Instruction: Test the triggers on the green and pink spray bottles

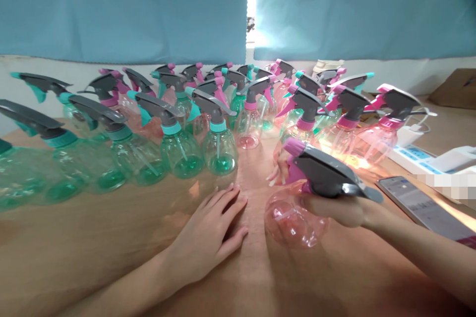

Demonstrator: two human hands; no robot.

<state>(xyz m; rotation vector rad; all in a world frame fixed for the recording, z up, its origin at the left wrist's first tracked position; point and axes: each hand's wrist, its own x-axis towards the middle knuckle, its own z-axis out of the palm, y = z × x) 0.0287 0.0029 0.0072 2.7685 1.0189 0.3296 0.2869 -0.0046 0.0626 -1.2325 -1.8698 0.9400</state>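
We hold a pink bottle (293, 220) just right of the frame's centre.
Our right grip (344, 210) is closed round its neck, spray head running rightward; our left grip (208, 237) lies spread flat on the worktop (111, 257), just left, apart.

Green spray bottles (178, 151) are ranged at the left; a phone (420, 205) is laid beside, seemingly, a power strip (412, 156).

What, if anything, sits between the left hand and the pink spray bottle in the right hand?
Nothing visible. The left hand lies flat on the table, with only bare wood between it and the pink spray bottle gripped by the right hand. The green bottles stand farther back.
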